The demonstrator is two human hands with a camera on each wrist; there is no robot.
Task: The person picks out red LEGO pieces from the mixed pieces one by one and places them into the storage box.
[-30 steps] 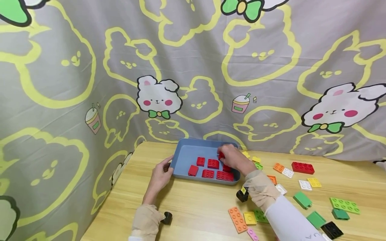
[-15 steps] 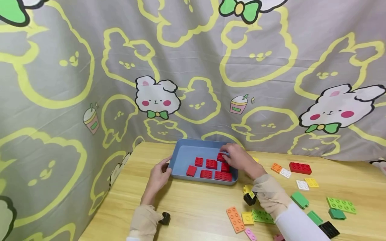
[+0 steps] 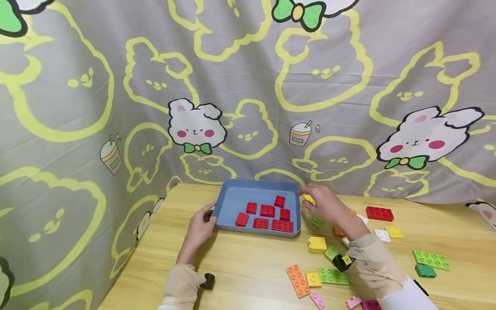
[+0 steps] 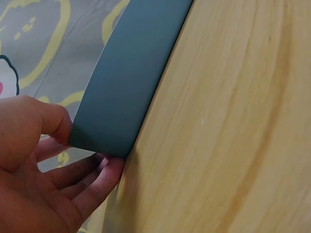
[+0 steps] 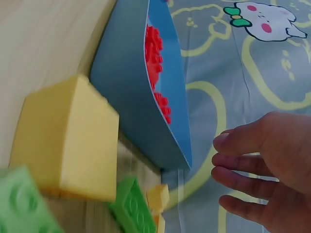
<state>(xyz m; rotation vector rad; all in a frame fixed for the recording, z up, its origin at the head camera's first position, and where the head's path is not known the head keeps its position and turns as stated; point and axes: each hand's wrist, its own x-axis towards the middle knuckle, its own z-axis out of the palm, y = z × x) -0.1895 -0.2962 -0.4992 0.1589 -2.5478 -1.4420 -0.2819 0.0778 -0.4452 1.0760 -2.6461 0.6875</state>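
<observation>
A blue tray [image 3: 234,198] lies near the back of the table, several red toy bricks [image 3: 267,210] grouped in its right half. My left hand [image 3: 200,226] grips the tray's left end; in the left wrist view its thumb and fingers meet the tray wall [image 4: 121,87] at the corner. Just past the tray's right rim, my right hand [image 3: 325,204] hovers over small yellow bricks [image 3: 309,198]. The right wrist view shows its fingers apart and relaxed, holding nothing. A larger yellow brick [image 5: 68,141] and a green brick [image 5: 133,206] stand near the tray there.
Loose bricks lie over the table's right side: a long red one [image 3: 379,213], a light green plate [image 3: 431,259], an orange plate [image 3: 297,280] and a pink piece [image 3: 316,300]. A patterned curtain [image 3: 240,86] hangs right behind the table.
My right hand has let go of a red brick in the tray's upper right and moved right, out over the rim. The left hand has stayed on the tray's end.
</observation>
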